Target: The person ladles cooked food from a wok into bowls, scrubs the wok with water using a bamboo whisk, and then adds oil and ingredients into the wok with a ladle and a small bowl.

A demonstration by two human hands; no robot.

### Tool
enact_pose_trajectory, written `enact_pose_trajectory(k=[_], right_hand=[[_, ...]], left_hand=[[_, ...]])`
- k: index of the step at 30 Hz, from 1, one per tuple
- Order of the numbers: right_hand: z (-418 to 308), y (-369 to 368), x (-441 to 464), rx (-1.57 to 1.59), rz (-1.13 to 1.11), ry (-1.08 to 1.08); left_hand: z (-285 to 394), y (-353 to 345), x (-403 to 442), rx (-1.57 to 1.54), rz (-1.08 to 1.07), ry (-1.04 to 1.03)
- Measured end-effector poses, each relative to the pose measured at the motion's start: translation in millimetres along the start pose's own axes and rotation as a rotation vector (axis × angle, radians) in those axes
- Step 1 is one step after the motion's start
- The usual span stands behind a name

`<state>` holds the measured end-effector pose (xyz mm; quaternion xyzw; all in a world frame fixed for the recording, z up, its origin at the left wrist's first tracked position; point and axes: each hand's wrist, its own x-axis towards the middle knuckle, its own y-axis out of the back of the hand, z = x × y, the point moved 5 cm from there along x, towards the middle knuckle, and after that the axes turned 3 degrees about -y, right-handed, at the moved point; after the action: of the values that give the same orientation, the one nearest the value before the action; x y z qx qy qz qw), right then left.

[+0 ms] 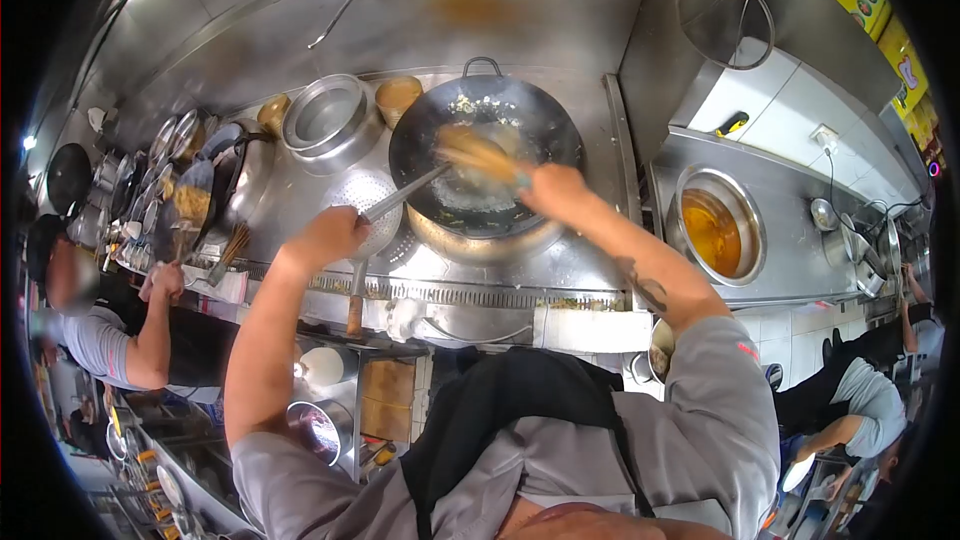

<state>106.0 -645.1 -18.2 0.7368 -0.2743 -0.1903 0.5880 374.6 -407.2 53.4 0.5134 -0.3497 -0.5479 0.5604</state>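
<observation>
A large black wok [410, 130] sits on the stove, with water or steam and scattered bits of food inside. My left hand [337, 237] is closed around the handle of a metal ladle [405, 192], whose far end reaches into the wok. Above the wok's right side, my right hand [556, 190] is wrapped round a brush-like tan tool [480, 152], blurred by motion. Just left of the wok, a perforated metal strainer [358, 202] with a wooden handle lies beneath my left hand.
Stacked metal bowls [325, 118] and a tan container [399, 98] stand behind left. A pot of orange liquid [712, 230] is on the right counter. At the left, a co-worker [130, 340] holds a pan of food. Other people are at the lower right.
</observation>
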Motion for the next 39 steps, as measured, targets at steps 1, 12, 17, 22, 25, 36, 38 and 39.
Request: enact_pose_trajectory(k=[1, 12, 17, 22, 25, 36, 38, 39], right_hand=[[32, 1, 7, -0.010, -0.051, -0.142], [63, -20, 42, -0.110, -0.080, -0.238], [22, -2, 37, 0.129, 0.169, -0.037], [37, -18, 73, -0.075, -0.037, -0.127], [27, 6, 60, 0.015, 0.166, -0.051], [47, -20, 57, -0.319, -0.135, 0.025], [36, 18, 42, -0.271, -0.091, -0.036], [27, 32, 36, -0.235, -0.092, -0.078]], left_hand=[[-1, 0, -1, 0.013, -0.007, 0.002], [-23, -55, -53, 0.381, 0.082, 0.034], [-26, -63, -67, 0.314, 0.053, 0.111], [-39, -73, -74, 0.478, 0.106, 0.074], [-43, -79, -77, 0.595, 0.158, -0.025], [-34, -87, -80, 0.156, 0.059, 0.159], [-25, -80, -74, 0.007, 0.081, 0.159], [-25, -79, -69, -0.046, 0.091, 0.150]])
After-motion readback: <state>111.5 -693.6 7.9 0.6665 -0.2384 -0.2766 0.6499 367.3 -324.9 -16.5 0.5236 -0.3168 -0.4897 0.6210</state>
